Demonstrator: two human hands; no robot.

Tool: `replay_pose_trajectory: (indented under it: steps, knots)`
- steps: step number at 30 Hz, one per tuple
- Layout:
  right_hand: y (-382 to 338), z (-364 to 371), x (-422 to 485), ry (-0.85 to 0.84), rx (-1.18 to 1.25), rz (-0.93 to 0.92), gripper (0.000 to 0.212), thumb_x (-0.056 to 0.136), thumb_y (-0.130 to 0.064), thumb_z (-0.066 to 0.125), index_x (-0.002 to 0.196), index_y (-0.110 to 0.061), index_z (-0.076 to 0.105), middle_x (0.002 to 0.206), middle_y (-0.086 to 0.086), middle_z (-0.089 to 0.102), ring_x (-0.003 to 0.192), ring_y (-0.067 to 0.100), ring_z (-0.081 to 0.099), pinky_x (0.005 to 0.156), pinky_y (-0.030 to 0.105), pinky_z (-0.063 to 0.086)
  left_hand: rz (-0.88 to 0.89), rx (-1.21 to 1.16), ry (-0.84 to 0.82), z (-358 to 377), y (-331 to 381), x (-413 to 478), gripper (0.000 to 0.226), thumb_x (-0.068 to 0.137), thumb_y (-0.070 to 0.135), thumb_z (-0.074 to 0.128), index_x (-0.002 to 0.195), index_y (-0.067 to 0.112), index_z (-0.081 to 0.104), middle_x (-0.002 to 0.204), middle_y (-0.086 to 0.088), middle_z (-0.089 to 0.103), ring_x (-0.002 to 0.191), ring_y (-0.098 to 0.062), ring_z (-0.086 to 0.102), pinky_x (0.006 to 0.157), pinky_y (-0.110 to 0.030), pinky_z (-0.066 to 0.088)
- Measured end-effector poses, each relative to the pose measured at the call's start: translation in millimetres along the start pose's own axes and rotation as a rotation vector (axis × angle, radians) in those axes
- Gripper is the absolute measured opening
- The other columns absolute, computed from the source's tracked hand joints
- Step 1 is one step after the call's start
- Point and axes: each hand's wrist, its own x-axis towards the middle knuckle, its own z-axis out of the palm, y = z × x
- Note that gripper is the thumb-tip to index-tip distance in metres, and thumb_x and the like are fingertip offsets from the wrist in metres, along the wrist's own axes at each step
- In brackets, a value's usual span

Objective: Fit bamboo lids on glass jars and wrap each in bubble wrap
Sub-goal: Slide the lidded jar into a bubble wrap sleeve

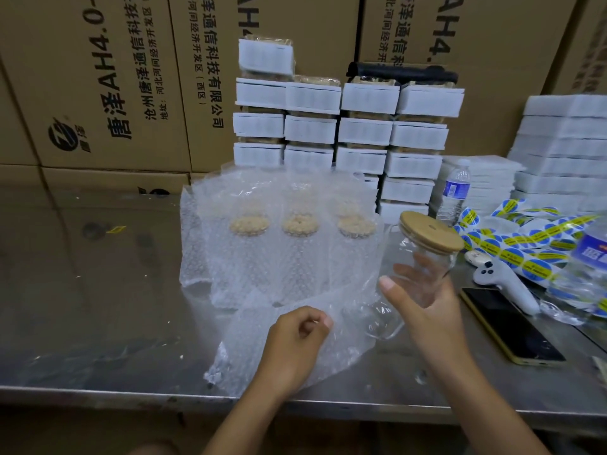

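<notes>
— Hands nearest the camera: what are they doing?
— Head view. Left hand point(295, 336) pinches the bubble wrap sheet point(243, 349), probably to keep it flat by the table edge point(98, 392). Right hand point(427, 300), fingers wrapped round the glass jar point(423, 257), holds it tilted just right of the sheet, bamboo lid point(430, 231) on.
— Room to move?
— Wrapped jars point(295, 244) stand behind the sheet and a phone point(505, 326) lies right of it. Down onto the sheet looks open.

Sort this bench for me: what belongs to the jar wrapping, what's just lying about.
Job: glass jar with bamboo lid in right hand; bubble wrap sheet under left hand; wrapped jars behind.
Lying about: phone, water bottle, white controller, sticker strips.
</notes>
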Motion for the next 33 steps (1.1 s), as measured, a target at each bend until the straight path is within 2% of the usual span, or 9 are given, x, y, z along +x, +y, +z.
replay_pose_trajectory:
  steps: [4, 7, 11, 14, 17, 20, 24, 29, 33]
  knots:
    - [-1, 5, -4, -0.063, -0.006, 0.024, 0.070, 0.048, -0.047, 0.075, 0.112, -0.033, 0.050, 0.112, -0.002, 0.063, 0.102, 0.010, 0.064, 0.083, 0.029, 0.049, 0.066, -0.029, 0.065, -4, 6, -3, 0.014, 0.090, 0.026, 0.063, 0.077, 0.028, 0.066, 0.086, 0.013, 0.066, 0.081, 0.004, 0.058, 0.070, -0.003, 0.038]
    - [-1, 8, -6, -0.098, 0.011, 0.024, 0.070, 0.052, -0.040, 0.075, 0.116, -0.027, 0.049, 0.111, 0.000, 0.064, 0.095, 0.004, 0.066, 0.072, 0.016, 0.052, 0.080, -0.058, 0.078, -4, 10, -6, 0.010, 0.091, 0.027, 0.061, 0.081, 0.025, 0.064, 0.093, 0.008, 0.064, 0.089, 0.002, 0.058, 0.084, -0.014, 0.042]
    - [-1, 16, -7, -0.081, 0.047, 0.036, 0.070, 0.052, -0.033, 0.074, 0.116, -0.018, 0.050, 0.109, 0.005, 0.064, 0.090, 0.002, 0.066, 0.062, 0.009, 0.049, 0.124, -0.111, 0.042, -6, 8, -16, 0.029, 0.082, 0.057, 0.058, 0.104, 0.039, 0.060, 0.109, 0.029, 0.061, 0.109, 0.010, 0.053, 0.099, -0.016, 0.042]
    - [0, 22, -8, -0.043, 0.067, 0.040, 0.070, 0.050, -0.037, 0.075, 0.113, -0.019, 0.049, 0.109, 0.005, 0.064, 0.090, 0.003, 0.066, 0.062, 0.008, 0.048, 0.171, 0.085, -0.098, -5, 4, -24, 0.073, 0.062, 0.079, 0.061, 0.123, 0.073, 0.023, 0.131, 0.053, 0.023, 0.123, 0.028, 0.021, 0.091, 0.007, 0.025]
    - [6, 33, -15, -0.051, 0.025, 0.063, 0.068, 0.053, -0.046, 0.087, 0.106, -0.029, 0.049, 0.108, 0.000, 0.064, 0.097, 0.008, 0.066, 0.067, 0.011, 0.050, 0.292, 0.380, -0.064, 2, 1, -22, 0.112, 0.063, 0.064, 0.073, 0.125, 0.068, -0.021, 0.135, 0.050, -0.008, 0.129, 0.023, 0.000, 0.103, 0.002, 0.006]
    - [9, 44, -23, -0.102, -0.039, 0.066, 0.066, 0.051, -0.051, 0.080, 0.105, -0.030, 0.048, 0.107, -0.007, 0.063, 0.099, 0.002, 0.064, 0.077, 0.017, 0.049, 0.313, 0.288, 0.127, 7, 4, -21, 0.106, 0.061, 0.063, 0.070, 0.135, 0.056, -0.005, 0.141, 0.027, 0.017, 0.135, 0.005, 0.019, 0.110, -0.019, 0.024]
    - [-1, 45, -23, -0.208, -0.176, 0.021, 0.084, 0.048, -0.086, 0.057, 0.108, -0.028, 0.054, 0.105, -0.016, 0.063, 0.097, -0.014, 0.057, 0.076, 0.003, 0.042, 0.287, 0.169, 0.208, 0, 8, -18, 0.101, 0.054, 0.069, 0.065, 0.138, 0.050, 0.013, 0.136, 0.024, 0.032, 0.126, 0.006, 0.035, 0.096, -0.018, 0.037]
    - [-9, 46, -16, -0.266, -0.471, -0.083, 0.065, 0.060, -0.083, 0.037, 0.098, -0.035, 0.057, 0.105, -0.020, 0.043, 0.098, -0.015, 0.043, 0.078, -0.002, 0.030, 0.282, 0.031, 0.231, -11, 19, -13, 0.100, 0.055, 0.054, 0.077, 0.140, 0.031, 0.030, 0.136, 0.012, 0.044, 0.123, -0.007, 0.050, 0.092, -0.037, 0.052]
    - [-11, 46, -7, -0.254, -0.779, -0.222, 0.087, 0.059, -0.088, 0.026, 0.114, -0.032, 0.064, 0.116, -0.016, 0.026, 0.116, 0.000, 0.021, 0.095, 0.016, 0.025, 0.288, -0.025, 0.219, -17, 24, -8, 0.095, 0.055, 0.052, 0.077, 0.137, 0.031, 0.034, 0.133, 0.010, 0.047, 0.120, -0.004, 0.051, 0.092, -0.028, 0.052]
